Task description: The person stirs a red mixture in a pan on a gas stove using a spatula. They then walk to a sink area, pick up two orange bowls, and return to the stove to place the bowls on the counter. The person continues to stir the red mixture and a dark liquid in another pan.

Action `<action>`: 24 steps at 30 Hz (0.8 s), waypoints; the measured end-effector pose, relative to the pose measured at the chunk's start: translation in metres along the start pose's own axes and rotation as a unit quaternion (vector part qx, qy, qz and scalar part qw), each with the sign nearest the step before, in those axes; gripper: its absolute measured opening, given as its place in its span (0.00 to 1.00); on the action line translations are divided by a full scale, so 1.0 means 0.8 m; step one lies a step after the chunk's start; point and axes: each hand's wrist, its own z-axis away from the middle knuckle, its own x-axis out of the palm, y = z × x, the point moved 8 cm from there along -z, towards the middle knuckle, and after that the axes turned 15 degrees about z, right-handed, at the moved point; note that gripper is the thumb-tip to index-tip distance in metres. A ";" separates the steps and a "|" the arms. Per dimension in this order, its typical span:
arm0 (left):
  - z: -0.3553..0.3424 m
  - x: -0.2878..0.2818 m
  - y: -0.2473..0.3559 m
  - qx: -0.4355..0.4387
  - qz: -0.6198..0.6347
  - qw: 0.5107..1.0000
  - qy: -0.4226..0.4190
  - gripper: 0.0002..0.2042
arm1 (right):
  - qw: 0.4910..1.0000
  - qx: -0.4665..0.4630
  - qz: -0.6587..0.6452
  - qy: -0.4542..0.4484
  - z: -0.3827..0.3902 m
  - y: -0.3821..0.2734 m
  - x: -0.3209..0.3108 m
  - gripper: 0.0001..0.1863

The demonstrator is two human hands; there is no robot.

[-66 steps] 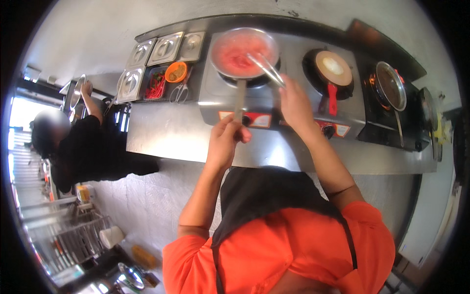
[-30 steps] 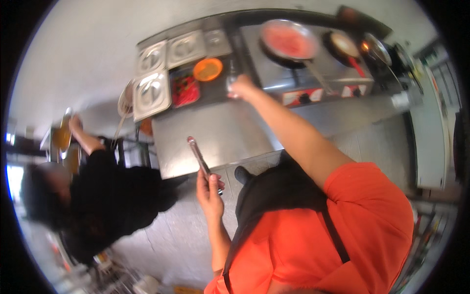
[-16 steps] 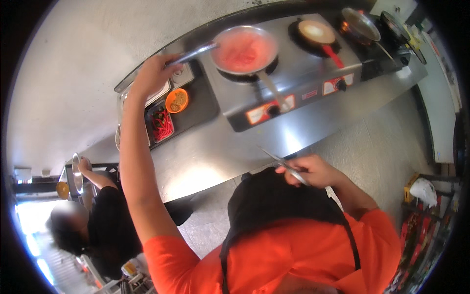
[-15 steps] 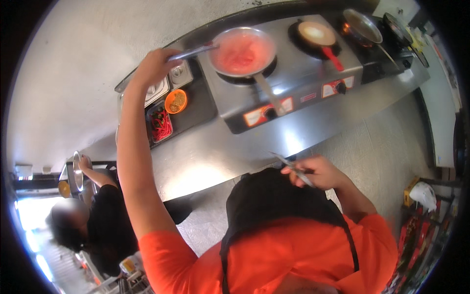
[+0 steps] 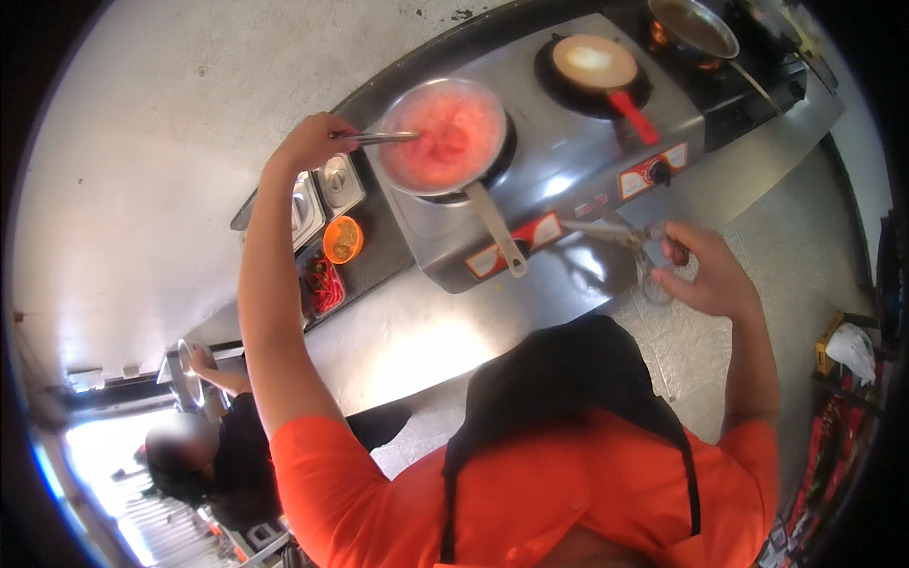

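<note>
Metal tongs (image 5: 390,137) are gripped in my left hand (image 5: 322,142), their tips dipping into the red sauce (image 5: 443,128). That sauce fills a silver frying pan (image 5: 393,170), which sits off-centre to the left on the left burner. Its handle (image 5: 497,232) points toward me, untouched. My right hand (image 5: 715,270) has its fingers in the handle loops of metal scissors (image 5: 606,230). The blades, smeared by motion, point left over the stove's front edge.
A pan with a red handle (image 5: 632,115) holds something pale on the right burner. Another frying pan (image 5: 696,33) stands farther right. At left are lidded steel containers (image 5: 338,185), an orange bowl (image 5: 343,239) and red chillies (image 5: 324,284). A co-worker (image 5: 237,464) stands lower left.
The scissors have risen from near my apron, forward and right. The sauce pan has shifted left on its burner. The tongs have swung lower and now lie nearly level.
</note>
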 end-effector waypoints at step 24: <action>0.101 0.005 0.011 0.135 0.139 0.938 0.287 0.11 | 0.925 -0.184 0.324 -0.074 -0.344 -0.078 0.065 0.20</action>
